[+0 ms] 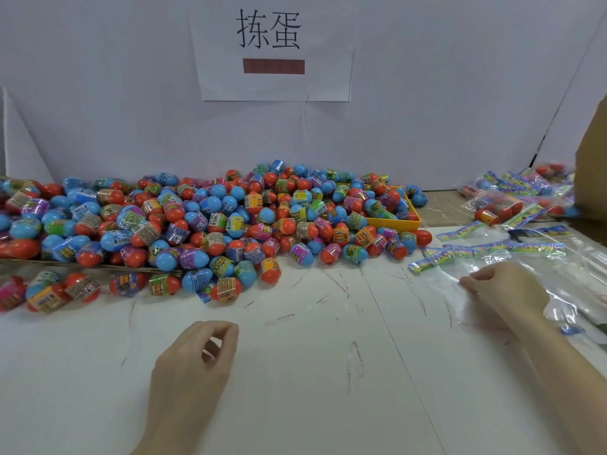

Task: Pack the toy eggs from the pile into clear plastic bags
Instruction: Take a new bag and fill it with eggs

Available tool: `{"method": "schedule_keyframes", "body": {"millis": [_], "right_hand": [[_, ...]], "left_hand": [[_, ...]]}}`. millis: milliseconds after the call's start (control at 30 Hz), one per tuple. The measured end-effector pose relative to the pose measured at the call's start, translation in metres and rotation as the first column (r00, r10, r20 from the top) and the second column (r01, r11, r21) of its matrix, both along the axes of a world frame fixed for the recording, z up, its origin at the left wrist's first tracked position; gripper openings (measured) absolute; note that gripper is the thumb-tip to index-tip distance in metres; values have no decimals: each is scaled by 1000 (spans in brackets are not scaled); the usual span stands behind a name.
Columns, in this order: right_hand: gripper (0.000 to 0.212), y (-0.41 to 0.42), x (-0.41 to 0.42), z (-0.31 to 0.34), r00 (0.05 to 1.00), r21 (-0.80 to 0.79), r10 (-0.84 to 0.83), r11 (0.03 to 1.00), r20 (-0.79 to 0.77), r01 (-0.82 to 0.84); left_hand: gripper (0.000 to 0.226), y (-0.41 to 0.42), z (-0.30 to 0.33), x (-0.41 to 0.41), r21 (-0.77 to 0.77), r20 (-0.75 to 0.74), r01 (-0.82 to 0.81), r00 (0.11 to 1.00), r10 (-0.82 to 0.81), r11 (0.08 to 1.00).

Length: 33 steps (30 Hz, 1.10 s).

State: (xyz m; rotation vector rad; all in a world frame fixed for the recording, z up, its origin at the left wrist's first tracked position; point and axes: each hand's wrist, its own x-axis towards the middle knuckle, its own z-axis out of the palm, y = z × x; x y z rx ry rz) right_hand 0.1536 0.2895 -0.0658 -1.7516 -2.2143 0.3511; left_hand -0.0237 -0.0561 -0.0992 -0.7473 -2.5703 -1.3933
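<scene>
- Head view, starting at the left: a big pile of red and blue plastic toy eggs [203, 221], each with a colourful printed band around the middle, covers the back of the white table [295, 389] from the left edge to past the centre. Some eggs at the left lie on a flat brown cardboard sheet [98, 266], and a few loose ones lie in front of it on the table.
- The left hand [193, 366] is low in the middle of the picture, in front of the pile and apart from it. Its fingers are curled, with fingertips close to the thumb, and it holds nothing.
- On the white wall behind the pile hangs a white paper sign [272, 47] with two black Chinese characters and a brown bar under them.
- At the right end of the pile, a yellow plastic tray [394, 222] is partly buried under eggs; only its front wall and corner show.
- The right hand [505, 290] rests on a stack of empty clear plastic bags [558, 274] with colourful printed header strips, which lies flat on the table at the right. Its thumb and fingers pinch the edge of the top bag.
- Behind this stack, at the far right, lie filled clear bags of eggs [512, 198] in a heap.
- A brown cardboard box [593, 165] stands at the right edge, cut off by the frame.
</scene>
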Motion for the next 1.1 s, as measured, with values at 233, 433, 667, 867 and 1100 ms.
{"method": "schedule_keyframes", "body": {"millis": [233, 433, 667, 867, 1100], "right_hand": [[18, 2, 5, 13, 981, 192, 97, 979, -165, -64], [20, -1, 5, 38, 886, 249, 283, 948, -368, -200], [31, -19, 1, 59, 851, 714, 522, 615, -49, -336], [38, -30, -12, 69, 806, 472, 560, 773, -194, -424], [15, -38, -19, 82, 730, 367, 590, 800, -345, -474]], "left_hand": [[44, 1, -1, 0, -5, -18, -2, 1000, 2, 1000], [47, 0, 0, 1, -7, -58, 4, 998, -4, 1000], [48, 1, 0, 0, 0, -92, 7, 996, -7, 1000], [37, 0, -2, -1, 7, -126, 18, 992, -17, 1000], [35, -1, 0, 1, 101, -143, 20, 990, -6, 995]]}}
